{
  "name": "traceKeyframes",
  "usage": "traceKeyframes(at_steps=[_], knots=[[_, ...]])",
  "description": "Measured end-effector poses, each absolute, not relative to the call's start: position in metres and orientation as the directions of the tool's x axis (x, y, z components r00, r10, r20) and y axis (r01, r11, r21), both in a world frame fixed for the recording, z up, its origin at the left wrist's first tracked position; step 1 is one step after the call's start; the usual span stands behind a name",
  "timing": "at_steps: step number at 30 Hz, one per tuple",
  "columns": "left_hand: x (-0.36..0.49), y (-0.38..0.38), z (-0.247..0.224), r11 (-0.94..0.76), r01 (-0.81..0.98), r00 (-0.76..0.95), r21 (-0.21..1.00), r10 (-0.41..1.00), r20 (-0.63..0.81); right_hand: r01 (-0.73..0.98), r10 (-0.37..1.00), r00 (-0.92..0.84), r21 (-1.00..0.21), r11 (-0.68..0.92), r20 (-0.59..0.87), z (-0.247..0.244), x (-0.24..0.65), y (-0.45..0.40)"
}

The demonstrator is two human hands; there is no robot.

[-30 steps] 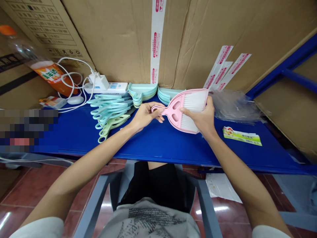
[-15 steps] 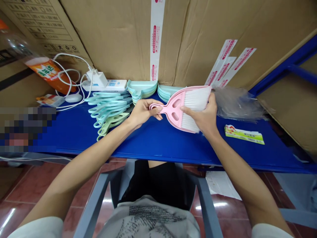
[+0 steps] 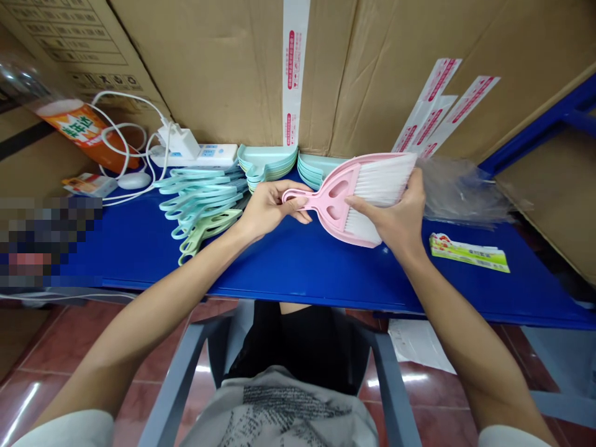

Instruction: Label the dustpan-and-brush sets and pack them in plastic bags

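The blue tabletop (image 3: 288, 273) presented a bare strip along its near edge. Toward its right end lay a flat, green-and-white printed packaging strip (image 3: 469, 253).

Above the middle of the tabletop, between the near and far edges, both hands supported a pink plastic hand brush with white bristles (image 3: 343, 200), nested in a matching pink plastic dustpan (image 3: 350, 238). The left hand (image 3: 267, 211) pinched the looped handle ends together; the right hand (image 3: 401, 214) gripped the wide end, its thumb across the bristle roots and its fingers around the far rim.

The set was judged light, with stiff, fairly smooth bodies and soft, easily bent bristles. The handles appeared the soundest hold; at the wide end, rim support seemed preferable to pressure on bristle tips.

Near the far edge stood a stack of pale blue plastic dustpans (image 3: 267, 162), with thin clear plastic bags (image 3: 465, 192) farther right.
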State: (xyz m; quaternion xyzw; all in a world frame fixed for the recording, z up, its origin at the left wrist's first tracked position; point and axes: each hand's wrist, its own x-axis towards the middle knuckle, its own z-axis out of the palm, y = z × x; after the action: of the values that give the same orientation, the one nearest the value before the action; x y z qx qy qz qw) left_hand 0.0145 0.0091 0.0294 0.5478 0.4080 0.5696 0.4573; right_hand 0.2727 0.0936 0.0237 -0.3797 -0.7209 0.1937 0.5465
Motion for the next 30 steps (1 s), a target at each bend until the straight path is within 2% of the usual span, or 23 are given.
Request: traceKeyframes(at_steps=[8,14,18,21,23,25,28,30], knots=[[0.016,0.008,0.034,-0.228,-0.091,-0.06,0.969,0.973,0.224,0.395,0.697,-0.158,-0.602,0.694,0.7,0.029,0.274,0.092],[0.015,0.008,0.033,-0.166,-0.15,-0.152,0.975,0.978,0.144,0.538,0.709,-0.148,-0.545,0.643,0.69,0.024,0.276,0.092],[0.015,0.006,0.034,-0.124,-0.183,-0.131,0.975,0.986,0.101,0.611,0.658,-0.126,-0.465,0.641,0.742,0.029,0.272,0.081],[0.016,0.005,0.035,-0.078,-0.178,-0.08,0.981,0.995,0.065,0.589,0.64,-0.14,-0.457,0.667,0.755,0.033,0.27,0.075],[0.016,0.005,0.037,-0.053,-0.172,-0.047,0.984,0.998,0.045,0.503,0.654,-0.161,-0.509,0.699,0.739,0.034,0.27,0.076],[0.015,0.005,0.039,-0.032,-0.169,-0.032,0.985,0.999,0.026,0.348,0.708,-0.204,-0.626,0.698,0.676,0.035,0.273,0.08],[0.013,0.006,0.041,-0.005,-0.173,-0.036,0.985,0.999,-0.001,0.131,0.81,-0.301,-0.819,0.558,0.503,0.039,0.277,0.085],[0.012,0.006,0.042,0.019,-0.176,-0.036,0.984,0.999,-0.026,0.044,0.843,-0.319,-0.882,0.469,0.432,0.044,0.279,0.084]])
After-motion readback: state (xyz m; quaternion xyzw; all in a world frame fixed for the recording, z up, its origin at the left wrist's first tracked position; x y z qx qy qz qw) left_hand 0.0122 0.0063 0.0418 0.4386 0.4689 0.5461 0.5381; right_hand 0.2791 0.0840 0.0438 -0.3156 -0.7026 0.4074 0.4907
